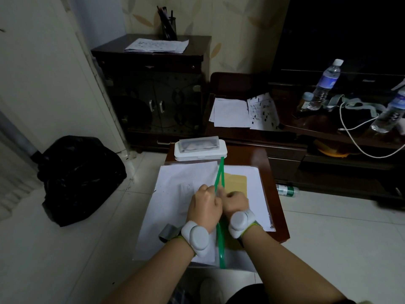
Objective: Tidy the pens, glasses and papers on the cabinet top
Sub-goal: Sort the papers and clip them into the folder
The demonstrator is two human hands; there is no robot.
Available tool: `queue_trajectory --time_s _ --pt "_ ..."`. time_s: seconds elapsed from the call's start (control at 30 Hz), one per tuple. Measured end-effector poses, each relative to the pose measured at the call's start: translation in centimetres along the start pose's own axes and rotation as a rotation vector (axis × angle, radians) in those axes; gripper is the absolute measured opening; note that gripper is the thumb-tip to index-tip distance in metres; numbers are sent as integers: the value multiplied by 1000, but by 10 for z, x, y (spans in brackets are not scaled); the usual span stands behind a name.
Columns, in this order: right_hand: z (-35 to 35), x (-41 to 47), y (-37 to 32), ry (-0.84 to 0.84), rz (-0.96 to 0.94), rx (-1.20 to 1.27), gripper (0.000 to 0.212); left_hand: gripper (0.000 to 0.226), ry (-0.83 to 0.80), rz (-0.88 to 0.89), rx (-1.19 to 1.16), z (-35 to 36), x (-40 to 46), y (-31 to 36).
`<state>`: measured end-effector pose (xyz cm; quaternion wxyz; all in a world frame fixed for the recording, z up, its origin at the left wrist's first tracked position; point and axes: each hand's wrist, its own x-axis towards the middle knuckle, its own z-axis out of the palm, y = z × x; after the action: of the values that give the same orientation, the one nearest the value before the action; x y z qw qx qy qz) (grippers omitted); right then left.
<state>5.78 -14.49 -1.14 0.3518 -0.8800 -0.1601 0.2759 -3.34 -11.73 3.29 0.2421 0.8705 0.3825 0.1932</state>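
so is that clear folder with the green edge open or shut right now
Partly open: its green edge strips split into a V above the hands, left hand and right hand each pinching one side; below the hands they run together.

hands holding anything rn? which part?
Both hands, left and right, pinch the green zip strip at the mouth of the clear document pouch, roughly midway along its length, one side each.

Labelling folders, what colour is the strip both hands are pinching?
Green strip, clearest in the head view.
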Motion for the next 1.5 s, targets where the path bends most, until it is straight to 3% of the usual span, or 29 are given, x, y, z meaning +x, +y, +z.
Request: queue_trajectory --time_s 0.1,0.2,0.57,0.67,0.77,0.87,1.0,1.5 --pt "-23 13 12 192 137 -112 50 19 -14 -19 3 -2 1 1" --pt "-26 16 18 155 255 -149 77 20 -13 -25 0 -3 2 1" --pt "-18 17 5 16 239 -321 31 13 -77 -54 18 0 3 0" --pt "-26 15 8 17 170 -288 4 12 -78 -60 11 0 2 0" --pt "-42 14 12 51 114 -232 6 16 -75 -82 -15 2 2 -1" --pt "-58 18 19 156 114 -188 32 22 -59 -91 -41 4 3 -3" --pt "-78 19 28 219 153 -106 35 31 -56 -106 -52 6 2 -1" --pt "-49 14 8 20 59 34 27 27 -38 -83 -57 10 1 -1"
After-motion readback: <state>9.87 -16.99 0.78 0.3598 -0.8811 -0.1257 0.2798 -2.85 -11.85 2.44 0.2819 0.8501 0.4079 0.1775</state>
